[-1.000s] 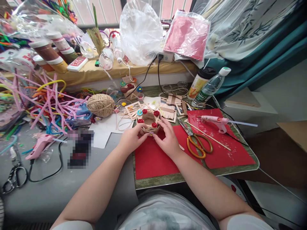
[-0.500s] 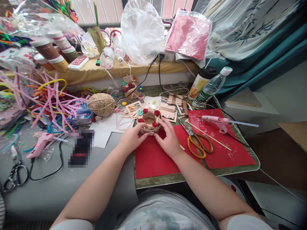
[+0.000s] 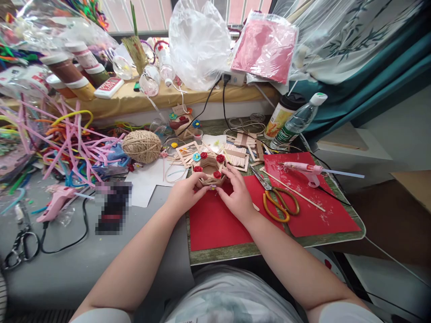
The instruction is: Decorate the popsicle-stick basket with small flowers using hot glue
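Both hands hold a small hexagonal basket of wooden sticks (image 3: 210, 168) with red paper roses and one blue flower on its rim. My left hand (image 3: 184, 195) grips its near left side. My right hand (image 3: 237, 195) grips its near right side, fingers on the rim. The basket rests at the far edge of a red paper sheet (image 3: 215, 224). Between my fingertips at the basket's front sits a tiny pale piece, too small to tell.
Orange-handled scissors (image 3: 276, 199) and a pink glue gun (image 3: 305, 171) lie right on red paper. Stick panels (image 3: 235, 157), a twine ball (image 3: 142, 146), pipe cleaners (image 3: 67, 139), a second glue gun (image 3: 55, 202), black scissors (image 3: 18, 249) and a water bottle (image 3: 294, 122) surround.
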Action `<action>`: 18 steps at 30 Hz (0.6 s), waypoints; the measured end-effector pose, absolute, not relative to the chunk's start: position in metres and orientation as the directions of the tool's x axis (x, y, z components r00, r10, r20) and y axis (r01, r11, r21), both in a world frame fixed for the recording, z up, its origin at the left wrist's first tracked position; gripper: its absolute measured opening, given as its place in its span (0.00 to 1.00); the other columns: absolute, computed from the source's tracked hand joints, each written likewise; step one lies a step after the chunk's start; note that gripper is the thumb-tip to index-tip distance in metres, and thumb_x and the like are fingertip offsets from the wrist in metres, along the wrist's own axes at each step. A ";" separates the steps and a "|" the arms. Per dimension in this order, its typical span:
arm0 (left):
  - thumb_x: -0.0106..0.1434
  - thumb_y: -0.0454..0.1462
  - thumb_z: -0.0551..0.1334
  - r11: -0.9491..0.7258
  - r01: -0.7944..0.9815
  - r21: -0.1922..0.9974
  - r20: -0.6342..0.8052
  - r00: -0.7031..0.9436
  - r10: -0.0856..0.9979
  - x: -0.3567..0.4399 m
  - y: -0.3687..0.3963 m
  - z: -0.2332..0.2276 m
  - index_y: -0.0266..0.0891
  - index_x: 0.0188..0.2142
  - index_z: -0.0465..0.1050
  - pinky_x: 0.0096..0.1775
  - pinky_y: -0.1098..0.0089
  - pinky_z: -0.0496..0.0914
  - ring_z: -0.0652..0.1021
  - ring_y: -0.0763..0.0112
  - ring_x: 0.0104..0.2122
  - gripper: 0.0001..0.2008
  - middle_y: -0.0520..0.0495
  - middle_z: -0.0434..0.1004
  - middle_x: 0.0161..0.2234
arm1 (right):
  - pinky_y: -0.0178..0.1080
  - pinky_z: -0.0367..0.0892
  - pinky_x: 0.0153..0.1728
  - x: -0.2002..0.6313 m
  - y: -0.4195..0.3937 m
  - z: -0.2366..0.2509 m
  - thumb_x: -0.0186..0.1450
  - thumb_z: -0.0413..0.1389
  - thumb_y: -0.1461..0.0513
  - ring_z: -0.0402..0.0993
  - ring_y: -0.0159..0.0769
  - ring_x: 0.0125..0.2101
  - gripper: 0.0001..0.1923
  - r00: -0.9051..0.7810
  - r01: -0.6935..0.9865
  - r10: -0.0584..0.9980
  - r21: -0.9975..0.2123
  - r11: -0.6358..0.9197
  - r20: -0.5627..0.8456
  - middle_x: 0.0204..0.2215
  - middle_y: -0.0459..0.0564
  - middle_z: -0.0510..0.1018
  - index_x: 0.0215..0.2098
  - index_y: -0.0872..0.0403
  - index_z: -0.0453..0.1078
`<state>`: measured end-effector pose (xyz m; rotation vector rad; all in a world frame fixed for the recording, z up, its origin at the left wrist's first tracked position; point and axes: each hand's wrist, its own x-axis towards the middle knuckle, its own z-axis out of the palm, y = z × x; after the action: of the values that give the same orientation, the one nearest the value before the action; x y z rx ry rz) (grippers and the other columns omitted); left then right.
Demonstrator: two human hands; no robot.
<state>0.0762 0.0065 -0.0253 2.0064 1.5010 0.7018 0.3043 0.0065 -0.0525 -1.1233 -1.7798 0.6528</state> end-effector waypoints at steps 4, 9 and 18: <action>0.69 0.44 0.65 -0.246 0.680 0.690 0.097 0.250 0.963 0.076 0.006 -0.025 0.49 0.56 0.71 0.39 0.69 0.73 0.80 0.68 0.34 0.17 0.54 0.81 0.32 | 0.60 0.60 0.72 0.304 0.007 -0.053 0.70 0.62 0.63 0.58 0.50 0.74 0.30 -0.178 0.418 0.894 -0.791 0.447 0.411 0.73 0.56 0.62 0.69 0.44 0.65; 0.69 0.44 0.65 -0.254 0.673 0.695 0.101 0.258 0.961 0.076 0.006 -0.024 0.48 0.55 0.71 0.39 0.69 0.73 0.80 0.68 0.33 0.17 0.54 0.81 0.32 | 0.59 0.60 0.72 0.304 0.007 -0.052 0.70 0.62 0.63 0.58 0.51 0.74 0.30 -0.180 0.418 0.896 -0.794 0.442 0.405 0.73 0.56 0.62 0.68 0.44 0.65; 0.69 0.45 0.65 -0.262 0.678 0.687 0.114 0.256 0.960 0.076 0.006 -0.026 0.49 0.55 0.71 0.39 0.69 0.74 0.81 0.68 0.33 0.17 0.54 0.81 0.32 | 0.60 0.60 0.72 0.304 0.006 -0.052 0.69 0.63 0.64 0.58 0.51 0.74 0.31 -0.179 0.414 0.891 -0.789 0.453 0.417 0.73 0.56 0.63 0.68 0.44 0.65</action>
<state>0.0761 0.0063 -0.0255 2.0225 1.4811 0.7263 0.3043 0.0064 -0.0521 -1.1165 -1.7814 0.6484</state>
